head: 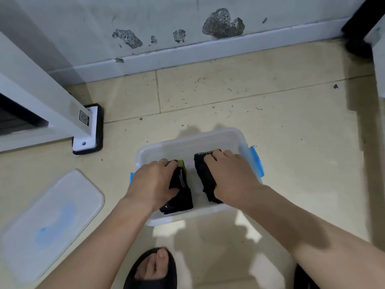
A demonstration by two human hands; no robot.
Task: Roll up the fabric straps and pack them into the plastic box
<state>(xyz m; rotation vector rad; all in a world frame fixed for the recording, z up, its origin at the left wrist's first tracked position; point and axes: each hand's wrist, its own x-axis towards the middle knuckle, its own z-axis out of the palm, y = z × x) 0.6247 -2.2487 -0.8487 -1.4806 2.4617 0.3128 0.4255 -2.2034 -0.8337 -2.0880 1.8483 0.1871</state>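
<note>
The left hand [153, 181] covers the near left part of one black strap bundle [181, 191], hiding its fingertips behind the fabric. The right hand [228, 176] lies over the second black bundle [205, 178], hiding its right side. White lettering [205, 152] on that bundle is too blurred to read. The clear lid [52, 222] looks smeared, perhaps by motion. A black sandal [150, 270] is cut off by the bottom edge. A QR label [84, 118] is too small to read.

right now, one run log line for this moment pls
left hand: grips strap bundle with green tag | right hand: grips black strap bundle | both inside plastic box | lid: off, on floor
</note>
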